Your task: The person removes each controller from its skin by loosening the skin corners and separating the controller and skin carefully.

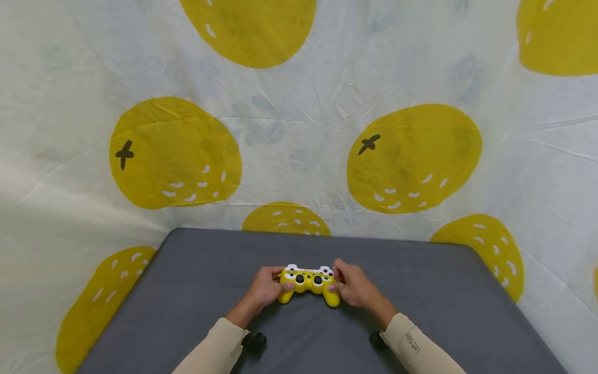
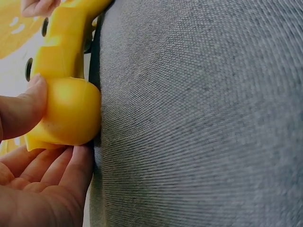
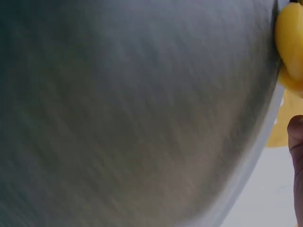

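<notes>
A yellow game controller (image 1: pixel 308 281) with a white top edge and two black thumbsticks lies close over the grey surface in the head view. My left hand (image 1: pixel 264 287) grips its left handle, and the left wrist view shows the thumb (image 2: pixel 33 101) on its face and the fingers bent behind the handle. On the other side, my right hand (image 1: pixel 357 286) holds the right end, thumb against the front and forefinger at the top corner. Only part of the yellow handle (image 3: pixel 291 42) and one fingertip (image 3: pixel 296 127) enter the right wrist view.
A grey cloth-covered table (image 1: pixel 210 254) spreads beneath both hands. Behind and beside it hangs a white sheet (image 1: pixel 294 156) printed with yellow fruit shapes. Black devices sit at both wrists, beside light sleeves (image 1: pixel 212 345).
</notes>
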Available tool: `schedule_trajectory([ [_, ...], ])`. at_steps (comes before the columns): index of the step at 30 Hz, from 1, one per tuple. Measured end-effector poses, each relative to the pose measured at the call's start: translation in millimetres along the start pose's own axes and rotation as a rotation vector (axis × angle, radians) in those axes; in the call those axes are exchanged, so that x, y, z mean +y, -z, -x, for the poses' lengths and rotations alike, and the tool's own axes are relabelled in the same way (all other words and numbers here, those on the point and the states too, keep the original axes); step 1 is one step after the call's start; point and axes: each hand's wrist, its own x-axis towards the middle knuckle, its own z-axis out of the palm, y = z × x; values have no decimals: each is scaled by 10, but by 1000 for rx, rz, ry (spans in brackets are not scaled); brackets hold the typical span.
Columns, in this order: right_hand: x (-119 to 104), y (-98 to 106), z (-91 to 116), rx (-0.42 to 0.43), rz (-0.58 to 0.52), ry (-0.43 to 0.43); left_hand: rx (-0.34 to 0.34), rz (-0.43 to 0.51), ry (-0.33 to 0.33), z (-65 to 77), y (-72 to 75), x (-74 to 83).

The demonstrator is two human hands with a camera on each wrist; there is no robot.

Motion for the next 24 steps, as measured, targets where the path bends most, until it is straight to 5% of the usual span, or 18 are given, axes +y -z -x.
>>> schedule_trajectory([
  [4, 0, -22, 15, 31, 10, 11, 6, 2, -16, 3, 8, -13],
  [11, 14, -7, 13, 35, 3, -113, 0, -4, -2, -7, -18, -21],
  [24, -6, -67, 56, 86, 26, -72, 15, -1, 9, -14, -24, -9],
])
